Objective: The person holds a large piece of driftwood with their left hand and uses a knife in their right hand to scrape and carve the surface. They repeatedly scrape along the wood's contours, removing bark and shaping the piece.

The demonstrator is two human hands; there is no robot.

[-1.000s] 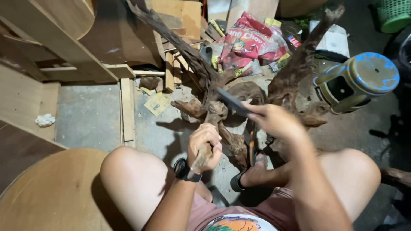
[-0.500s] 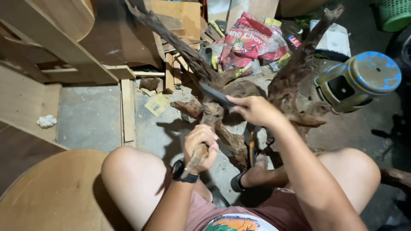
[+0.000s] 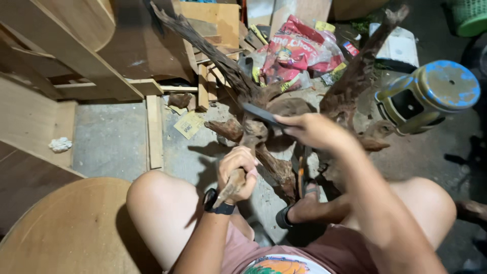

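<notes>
A large gnarled piece of driftwood (image 3: 253, 96) with several branches stands on the concrete floor between my knees. My left hand (image 3: 237, 170) is closed around a lower branch stub of it, a black watch on the wrist. My right hand (image 3: 314, 132) grips a dark flat blade-like tool (image 3: 261, 114) and presses its tip against the wood near the trunk's middle. A sandalled foot (image 3: 297, 203) rests by the wood's base.
Wooden boards and furniture parts (image 3: 76, 61) fill the left. A round wooden tabletop (image 3: 56, 233) lies at lower left. Red snack bags (image 3: 299, 50) and litter sit behind. A blue-topped overturned stool (image 3: 426, 96) lies at right, a green basket (image 3: 469, 15) at top right.
My right hand has moved left and up with the tool, bringing its tip onto the trunk. My left hand keeps its grip on the branch.
</notes>
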